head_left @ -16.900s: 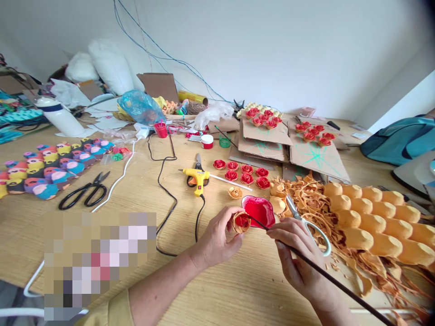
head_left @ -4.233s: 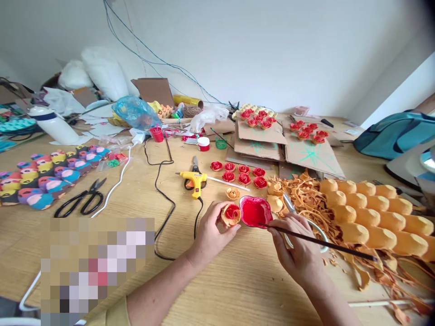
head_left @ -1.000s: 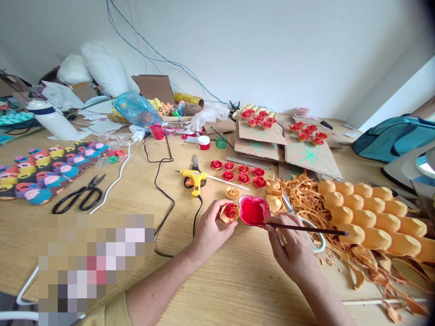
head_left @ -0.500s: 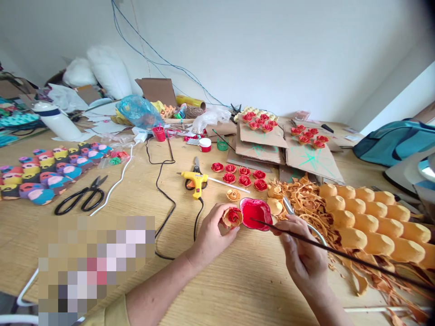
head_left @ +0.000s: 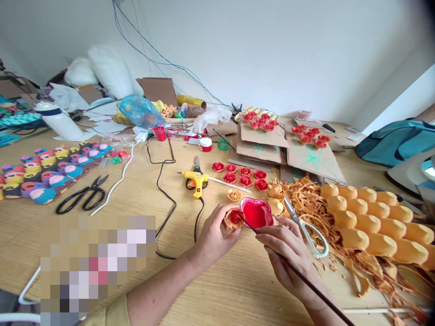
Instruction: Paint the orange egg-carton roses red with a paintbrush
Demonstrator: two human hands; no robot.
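My left hand [head_left: 214,235] pinches a small paper rose [head_left: 234,219], tan outside and partly painted red. My right hand [head_left: 288,260] grips a long dark paintbrush [head_left: 299,276], and its tip touches the rose. Just right of the rose sits a small dish of red paint [head_left: 257,212]. One unpainted tan rose [head_left: 234,194] lies beyond it, and several finished red roses [head_left: 244,173] lie in rows further back.
White-handled scissors [head_left: 306,228] rest on orange scraps beside an orange egg tray [head_left: 377,222]. A yellow glue gun [head_left: 195,179] with a black cord lies ahead. Black scissors [head_left: 81,197] and painted figures [head_left: 50,170] are at left. Cardboard with more red roses [head_left: 261,122] stands behind.
The brush tip has left the red paint dish and swung left onto the rose. My left hand keeps holding the rose in the same place.
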